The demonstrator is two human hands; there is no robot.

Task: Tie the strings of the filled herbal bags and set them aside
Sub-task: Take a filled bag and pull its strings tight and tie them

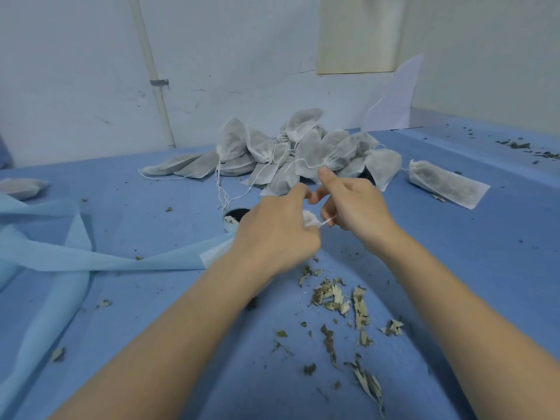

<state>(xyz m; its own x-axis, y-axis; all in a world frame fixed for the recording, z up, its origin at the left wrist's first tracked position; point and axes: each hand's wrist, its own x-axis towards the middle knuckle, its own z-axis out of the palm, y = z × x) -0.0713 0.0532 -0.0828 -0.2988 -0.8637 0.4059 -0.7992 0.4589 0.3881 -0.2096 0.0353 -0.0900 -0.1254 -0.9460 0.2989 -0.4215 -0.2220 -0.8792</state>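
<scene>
A: What are the two hands doing?

B: Both are up over the middle of the blue desk (454,253). The left hand (278,231) has its fingers curled round the gathered neck of a small white bag (309,219); only a puff of that neck shows past the knuckles, the rest is hidden under the hand. The right hand (351,204) pinches the white string (327,221) that runs out of the neck, drawn short and taut between the two hands.

A: And the right thumb?

B: It points up, close under the pile (whether it touches a bag there, I cannot tell).

A: What pile?

B: A heap of filled bags (291,150) at the far side of the desk, near the wall, greyish white with dark contents showing through. Loose strings trail down from it toward the hands. One more filled bag (445,183) lies flat to the right of the heap, just apart from it, and another bag (21,187) sits alone at the far left edge.

A: Anything else on the desk?

B: Dried leaf scraps (342,301) scattered below the hands, between the forearms. Pale blue fabric strips (75,253) stretch across the left side. A dark round opening (235,215) shows just left of the left hand, partly hidden by it.
</scene>
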